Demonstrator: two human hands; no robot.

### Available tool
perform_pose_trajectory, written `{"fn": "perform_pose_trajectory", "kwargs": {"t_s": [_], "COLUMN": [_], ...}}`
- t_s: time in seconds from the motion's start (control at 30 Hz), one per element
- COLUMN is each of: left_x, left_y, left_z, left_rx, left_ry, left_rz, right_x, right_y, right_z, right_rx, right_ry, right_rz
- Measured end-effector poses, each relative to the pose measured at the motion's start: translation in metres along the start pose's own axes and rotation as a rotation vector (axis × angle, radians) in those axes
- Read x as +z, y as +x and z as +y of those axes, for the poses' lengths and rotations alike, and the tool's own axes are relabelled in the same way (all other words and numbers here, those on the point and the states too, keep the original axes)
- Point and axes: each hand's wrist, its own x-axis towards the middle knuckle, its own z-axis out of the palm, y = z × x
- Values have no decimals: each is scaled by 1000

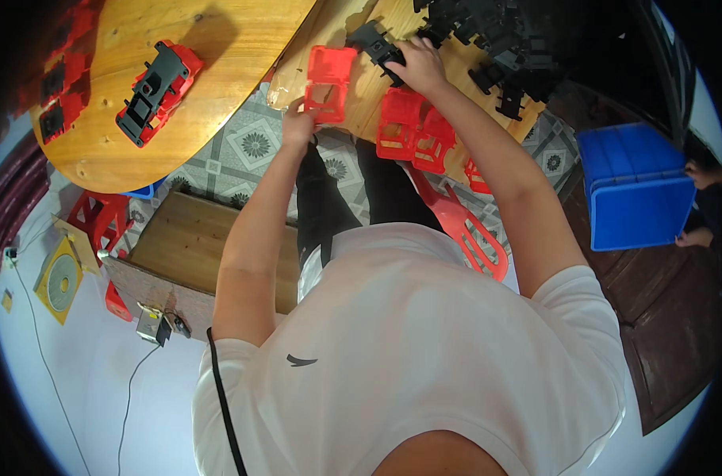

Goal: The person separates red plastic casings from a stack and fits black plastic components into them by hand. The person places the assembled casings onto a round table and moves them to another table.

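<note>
My left hand (299,124) is closed on the lower left edge of a red plastic frame (342,73), which has a large opening in it. My right hand (421,67) grips one end of a black plastic bracket-like part (370,40), to the right of that frame and a little higher. The part is tilted, and my fingers hide its right end. Below the right hand, more red plastic frames (396,123) rest near the table's front edge. Beyond the hand, a heap of black plastic parts (496,40) spreads over the wooden table (362,94).
On the rounded wooden table (242,75) at left lies a black part joined to a red frame (159,94), with more red-and-black pieces (63,83) farther left. A red plastic chair (476,238) stands beside my legs. At right, another person's hands (697,238) hold a blue bin (643,214).
</note>
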Motion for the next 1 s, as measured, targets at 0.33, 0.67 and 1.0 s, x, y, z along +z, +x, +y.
{"fn": "perform_pose_trajectory", "kwargs": {"t_s": [0.33,0.67,1.0], "left_x": [-22,-8,-15], "left_y": [2,-9,-9], "left_z": [0,-5,0], "left_rx": [-23,-237,-237], "left_ry": [-195,-900,-1178], "left_rz": [-47,-229,-344], "right_x": [-7,24,42], "right_y": [57,9,9], "right_z": [-20,-95,-107], "right_rx": [303,351,376], "right_ry": [269,1273,1195], "right_rz": [-125,-259,-261]}}
